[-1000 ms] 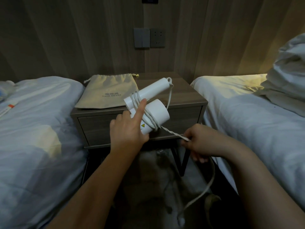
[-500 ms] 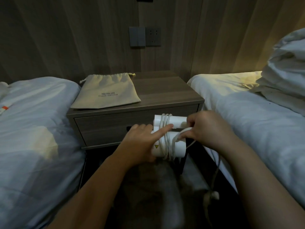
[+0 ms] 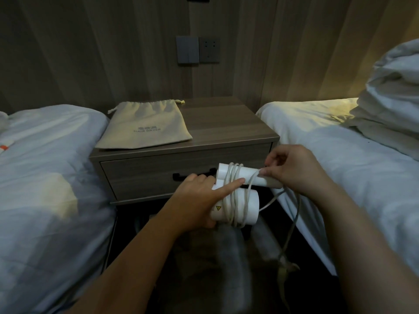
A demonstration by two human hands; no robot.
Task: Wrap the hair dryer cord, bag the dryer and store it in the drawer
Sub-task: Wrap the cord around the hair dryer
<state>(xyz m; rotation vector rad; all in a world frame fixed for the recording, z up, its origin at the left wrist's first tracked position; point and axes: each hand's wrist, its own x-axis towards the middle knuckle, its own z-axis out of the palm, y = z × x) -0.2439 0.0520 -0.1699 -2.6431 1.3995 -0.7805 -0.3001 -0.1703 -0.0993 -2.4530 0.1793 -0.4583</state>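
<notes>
A white folded hair dryer (image 3: 247,206) is held in front of the nightstand drawer (image 3: 158,175). My left hand (image 3: 199,200) grips its barrel, index finger stretched over the wound loops. Several turns of the white cord (image 3: 231,191) circle barrel and handle. My right hand (image 3: 297,171) pinches the cord at the handle's end; the loose rest of the cord hangs down toward the floor. The beige drawstring bag (image 3: 145,128) lies flat on the nightstand top. The drawer is closed.
The wooden nightstand (image 3: 226,123) stands between two beds with white bedding, the left bed (image 3: 45,177) and the right bed (image 3: 351,166). A crumpled duvet (image 3: 394,105) is piled on the right bed. A wall switch and socket (image 3: 197,51) sit above.
The dryer came down from above the nightstand edge to drawer height. My right hand brought the cord up from below and laid more turns around the dryer.
</notes>
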